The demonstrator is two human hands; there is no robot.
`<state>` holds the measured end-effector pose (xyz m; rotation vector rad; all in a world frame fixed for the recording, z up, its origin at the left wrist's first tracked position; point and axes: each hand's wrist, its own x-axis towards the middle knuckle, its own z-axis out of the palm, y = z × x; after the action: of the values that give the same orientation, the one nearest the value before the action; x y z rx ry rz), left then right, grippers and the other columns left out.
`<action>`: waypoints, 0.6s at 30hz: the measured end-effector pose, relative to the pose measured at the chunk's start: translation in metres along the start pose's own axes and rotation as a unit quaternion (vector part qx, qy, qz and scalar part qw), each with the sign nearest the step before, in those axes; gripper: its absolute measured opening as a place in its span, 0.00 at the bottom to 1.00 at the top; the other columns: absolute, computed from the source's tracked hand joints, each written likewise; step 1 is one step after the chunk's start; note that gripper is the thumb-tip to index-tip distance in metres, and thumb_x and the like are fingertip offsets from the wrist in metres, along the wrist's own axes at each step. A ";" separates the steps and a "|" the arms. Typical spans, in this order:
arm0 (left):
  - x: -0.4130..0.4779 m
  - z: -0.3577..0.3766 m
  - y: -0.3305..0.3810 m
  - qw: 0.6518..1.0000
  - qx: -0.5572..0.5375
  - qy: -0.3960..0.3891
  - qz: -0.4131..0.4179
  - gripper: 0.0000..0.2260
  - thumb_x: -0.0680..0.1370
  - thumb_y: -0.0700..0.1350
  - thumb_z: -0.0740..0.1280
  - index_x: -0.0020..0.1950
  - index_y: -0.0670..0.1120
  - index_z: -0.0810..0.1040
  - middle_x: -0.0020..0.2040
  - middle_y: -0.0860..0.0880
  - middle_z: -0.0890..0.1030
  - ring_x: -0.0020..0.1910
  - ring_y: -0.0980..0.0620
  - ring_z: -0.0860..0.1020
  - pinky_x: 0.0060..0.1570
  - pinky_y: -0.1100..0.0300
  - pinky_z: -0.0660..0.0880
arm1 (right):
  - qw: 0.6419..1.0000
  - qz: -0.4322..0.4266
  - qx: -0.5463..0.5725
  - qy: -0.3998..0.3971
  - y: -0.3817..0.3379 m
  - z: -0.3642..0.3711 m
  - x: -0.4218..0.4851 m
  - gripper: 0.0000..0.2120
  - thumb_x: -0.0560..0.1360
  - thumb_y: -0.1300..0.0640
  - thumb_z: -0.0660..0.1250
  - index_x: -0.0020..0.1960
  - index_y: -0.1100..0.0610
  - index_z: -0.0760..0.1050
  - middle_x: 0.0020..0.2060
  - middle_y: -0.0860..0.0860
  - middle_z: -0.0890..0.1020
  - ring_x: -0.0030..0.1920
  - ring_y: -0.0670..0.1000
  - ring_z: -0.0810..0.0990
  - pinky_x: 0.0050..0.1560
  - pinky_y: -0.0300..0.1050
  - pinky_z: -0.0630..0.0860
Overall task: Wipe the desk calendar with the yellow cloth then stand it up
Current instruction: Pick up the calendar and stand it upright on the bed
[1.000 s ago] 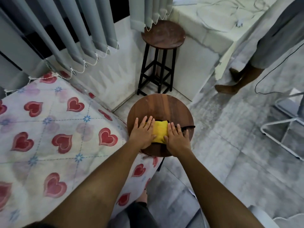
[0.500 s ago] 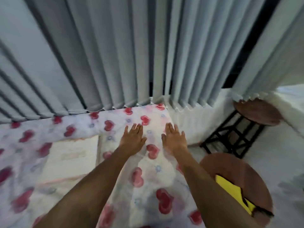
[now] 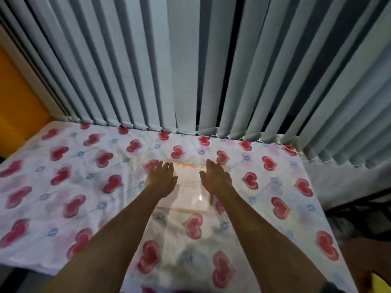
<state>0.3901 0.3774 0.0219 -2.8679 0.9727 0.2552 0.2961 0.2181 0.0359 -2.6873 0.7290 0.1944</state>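
The desk calendar (image 3: pixel 189 187) lies flat on the heart-print sheet (image 3: pixel 69 187), a pale glossy rectangle with faint orange print. My left hand (image 3: pixel 161 179) rests palm down over its left edge, fingers stretched out. Over the calendar's right edge, my right hand (image 3: pixel 215 178) lies the same way. Neither hand grips anything that I can see. A sliver of the yellow cloth (image 3: pixel 380 285) shows at the bottom right corner, on the brown round stool (image 3: pixel 364 252), well away from both hands.
Grey vertical blinds (image 3: pixel 190 70) hang right behind the sheet-covered surface. An orange wall (image 3: pixel 17 102) is at the far left. The surface drops off on the right, where a dark stool frame (image 3: pixel 359 208) stands on the floor.
My view has swung left from the stool to the sheet-covered surface. Both hands left the yellow cloth on the stool and now lie on the calendar's two sides.
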 end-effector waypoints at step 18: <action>0.043 0.031 -0.048 0.938 -0.303 -0.074 -0.149 0.19 0.80 0.47 0.56 0.66 0.37 0.69 0.64 0.37 0.75 0.62 0.38 0.74 0.57 0.53 0.71 | 0.933 0.287 0.216 -0.001 -0.020 0.053 0.022 0.16 0.76 0.56 0.58 0.57 0.65 0.75 0.56 0.63 0.78 0.57 0.63 0.76 0.56 0.55 0.73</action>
<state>0.4498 0.3945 -0.0146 -3.4081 0.4708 0.8597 0.3228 0.2439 -0.0121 -2.0046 1.3663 0.1538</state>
